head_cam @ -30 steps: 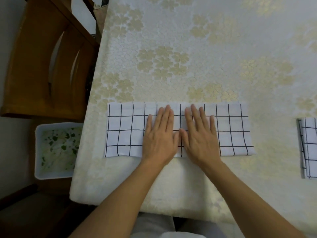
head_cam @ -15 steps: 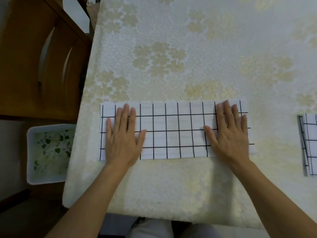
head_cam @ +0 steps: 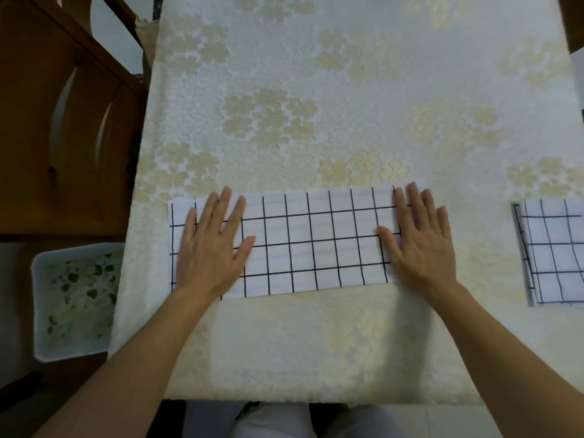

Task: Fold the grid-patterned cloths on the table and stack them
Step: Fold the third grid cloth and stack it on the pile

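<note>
Cloth strip (head_cam: 316,245), folded into a long band, lies flat across the near part of the counter (head_cam: 316,90). Left hand (head_cam: 210,248) presses its left end and right hand (head_cam: 420,245) its right end. Both hands are flat, with fingers straight and spread, gripping nothing. A folded cloth (head_cam: 556,254) lies well apart at the right. Risk: lifting 1 end with the other unpinned may let the layers slide and the edges misalign. The near edge runs slightly skewed, so a crooked fold would make the stack uneven.
</note>
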The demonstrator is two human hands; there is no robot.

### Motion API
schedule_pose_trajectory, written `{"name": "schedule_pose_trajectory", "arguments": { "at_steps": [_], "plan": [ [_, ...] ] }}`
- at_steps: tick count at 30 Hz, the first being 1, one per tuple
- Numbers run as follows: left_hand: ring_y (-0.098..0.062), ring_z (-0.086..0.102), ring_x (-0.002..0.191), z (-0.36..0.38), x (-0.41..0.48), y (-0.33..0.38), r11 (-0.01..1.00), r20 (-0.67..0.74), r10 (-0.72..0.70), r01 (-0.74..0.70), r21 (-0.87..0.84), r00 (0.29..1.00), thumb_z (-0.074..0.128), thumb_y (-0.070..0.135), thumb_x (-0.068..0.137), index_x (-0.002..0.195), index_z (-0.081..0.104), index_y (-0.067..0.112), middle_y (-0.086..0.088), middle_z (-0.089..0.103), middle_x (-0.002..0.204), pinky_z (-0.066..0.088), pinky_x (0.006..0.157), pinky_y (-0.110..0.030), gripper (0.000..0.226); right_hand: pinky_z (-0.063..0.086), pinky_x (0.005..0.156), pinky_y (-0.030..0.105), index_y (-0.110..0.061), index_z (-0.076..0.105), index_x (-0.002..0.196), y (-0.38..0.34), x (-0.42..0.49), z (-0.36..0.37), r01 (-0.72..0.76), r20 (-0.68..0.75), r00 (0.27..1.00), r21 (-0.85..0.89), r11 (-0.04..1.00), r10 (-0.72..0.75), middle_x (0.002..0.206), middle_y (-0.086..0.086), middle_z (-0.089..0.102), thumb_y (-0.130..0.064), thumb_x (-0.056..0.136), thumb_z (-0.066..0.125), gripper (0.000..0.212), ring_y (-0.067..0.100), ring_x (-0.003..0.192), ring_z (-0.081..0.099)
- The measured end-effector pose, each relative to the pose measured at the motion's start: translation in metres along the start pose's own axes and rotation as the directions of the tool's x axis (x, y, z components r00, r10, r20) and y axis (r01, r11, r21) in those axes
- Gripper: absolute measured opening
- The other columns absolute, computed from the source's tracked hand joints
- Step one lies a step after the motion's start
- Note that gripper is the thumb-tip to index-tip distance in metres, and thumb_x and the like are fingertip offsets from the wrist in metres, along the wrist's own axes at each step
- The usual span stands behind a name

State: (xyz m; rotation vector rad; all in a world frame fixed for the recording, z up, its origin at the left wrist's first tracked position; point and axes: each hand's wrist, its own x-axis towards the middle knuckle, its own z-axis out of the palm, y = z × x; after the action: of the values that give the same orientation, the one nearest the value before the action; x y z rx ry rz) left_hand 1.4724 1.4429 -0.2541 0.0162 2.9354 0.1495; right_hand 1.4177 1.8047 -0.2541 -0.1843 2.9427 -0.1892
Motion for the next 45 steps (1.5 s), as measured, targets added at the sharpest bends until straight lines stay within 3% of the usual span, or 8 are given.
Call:
{"name": "schedule_pose_trajectory", "arguments": {
  "at_steps": [2, 7, 20, 23, 27, 33, 41, 45],
  "plan": [
    [-0.019, -0.005, 0.153, -0.005, -0.003, 0.012, 1.000, -0.034, -0.001, 0.000, -0.015, 0.999, 0.015, 0.057, 0.099, 0.159, 0.001, 0.022, -0.002, -0.006, 0.167, 0.002, 0.124, -0.049, 0.071, 0.004, 0.124, 0.050, -0.024, -0.001, 0.159, -0.010, -0.001, -0.001, -0.030, -0.036, 0.999, 0.005, 1.000, 0.031, 0.168, 0.001, -0.005, -0.065, 0.098, 0.017, 0.076, 0.021, 0.154, -0.007],
    [-0.019, -0.004, 0.153, -0.003, -0.001, 0.039, 0.984, 0.001, 0.177, -0.177, -0.019, 0.984, 0.019, 0.056, 0.100, 0.159, 0.004, 0.023, -0.001, -0.003, 0.167, 0.009, 0.123, -0.050, 0.069, 0.006, 0.124, 0.048, -0.024, 0.003, 0.160, -0.056, -0.004, 0.014, 0.139, -0.020, 0.990, -0.010, 0.990, -0.139, 0.168, 0.002, -0.002, -0.065, 0.098, 0.018, 0.075, 0.024, 0.154, -0.005],
    [-0.021, 0.000, 0.154, -0.007, 0.010, 0.024, 0.977, 0.017, 0.212, -0.213, 0.029, 0.977, 0.022, 0.056, 0.100, 0.159, 0.008, 0.023, -0.003, 0.001, 0.167, 0.012, 0.122, -0.054, 0.069, 0.006, 0.125, 0.045, -0.029, -0.006, 0.158, -0.029, -0.005, 0.009, 0.035, 0.018, 0.999, -0.035, 0.999, -0.035, 0.167, -0.003, -0.009, -0.064, 0.099, 0.016, 0.073, 0.019, 0.154, -0.009],
    [-0.021, 0.002, 0.154, -0.023, 0.016, 0.048, 0.945, -0.008, 0.327, -0.327, -0.010, 0.945, 0.025, 0.055, 0.100, 0.158, 0.011, 0.026, -0.002, 0.004, 0.167, 0.008, 0.122, -0.054, 0.067, 0.007, 0.125, 0.047, -0.028, -0.007, 0.158, -0.029, -0.005, -0.003, 0.051, 0.074, 0.996, -0.030, 0.998, -0.048, 0.167, 0.000, -0.010, -0.065, 0.098, 0.016, 0.074, 0.023, 0.154, -0.009],
    [-0.022, 0.012, 0.153, -0.043, 0.046, 0.100, 0.801, 0.005, 0.598, -0.598, -0.010, 0.801, 0.036, 0.048, 0.100, 0.156, 0.025, 0.025, -0.003, 0.016, 0.165, 0.017, 0.121, -0.054, 0.062, 0.014, 0.124, 0.047, -0.019, 0.012, 0.159, -0.023, -0.025, -0.023, -0.022, -0.002, 1.000, 0.005, 1.000, 0.022, 0.167, 0.006, 0.011, -0.056, 0.101, 0.026, 0.070, 0.026, 0.154, 0.008],
    [-0.028, 0.048, 0.135, -0.059, 0.104, 0.174, 0.459, 0.047, 0.885, -0.885, 0.080, 0.463, 0.065, 0.028, 0.087, 0.139, 0.055, 0.013, -0.010, 0.052, 0.146, 0.035, 0.114, -0.051, 0.055, 0.043, 0.106, 0.049, -0.006, 0.052, 0.139, -0.006, -0.053, -0.031, -0.210, -0.188, 0.956, 0.100, 0.973, 0.226, 0.137, 0.015, 0.058, -0.030, 0.097, 0.057, 0.049, 0.033, 0.127, 0.054],
    [-0.030, 0.057, 0.122, -0.061, 0.166, 0.242, 0.172, 0.175, 0.965, -0.976, 0.137, 0.194, 0.057, 0.017, 0.088, 0.128, 0.061, 0.011, -0.011, 0.060, 0.134, 0.041, 0.108, -0.045, 0.040, 0.042, 0.083, 0.040, -0.015, 0.064, 0.120, 0.005, -0.047, -0.022, -0.360, -0.278, 0.879, 0.144, 0.922, 0.387, 0.101, 0.006, 0.062, -0.029, 0.094, 0.058, 0.031, 0.027, 0.091, 0.058],
    [-0.031, 0.059, 0.114, -0.059, 0.180, 0.257, 0.109, 0.209, 0.969, -0.987, 0.114, 0.131, 0.060, 0.019, 0.087, 0.121, 0.063, 0.012, -0.011, 0.061, 0.128, 0.045, 0.102, -0.043, 0.035, 0.040, 0.076, 0.038, -0.013, 0.063, 0.113, 0.005, -0.035, -0.025, -0.430, -0.208, 0.860, 0.194, 0.882, 0.466, 0.098, 0.006, 0.060, -0.034, 0.094, 0.057, 0.029, 0.025, 0.088, 0.056]
  ]
}}
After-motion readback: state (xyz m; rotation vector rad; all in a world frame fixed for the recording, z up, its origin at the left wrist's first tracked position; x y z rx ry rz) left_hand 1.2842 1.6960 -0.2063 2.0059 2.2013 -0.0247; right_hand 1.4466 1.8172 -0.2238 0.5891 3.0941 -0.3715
